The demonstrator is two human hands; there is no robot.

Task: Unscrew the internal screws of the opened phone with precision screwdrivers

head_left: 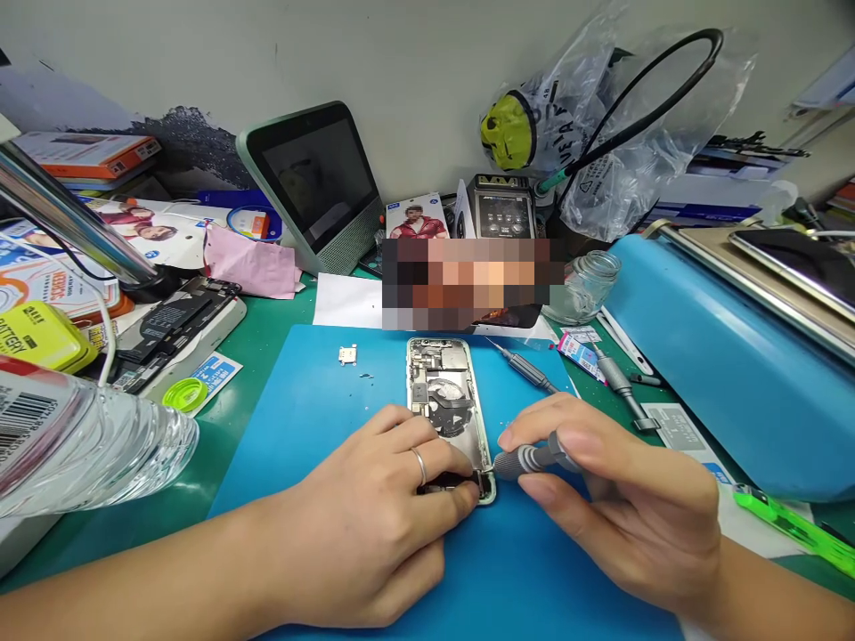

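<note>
An opened phone with its insides showing lies lengthwise on a blue work mat. My left hand, a ring on one finger, rests on the mat and presses its fingertips on the phone's near end. My right hand is closed round a grey screwdriver, whose tip meets the phone's near right corner. The phone's near end is partly hidden under my left fingers.
A small loose part lies on the mat's far left. Other screwdrivers and a glass jar sit to the right, beside a blue machine. A plastic bottle lies at left, a smart display behind.
</note>
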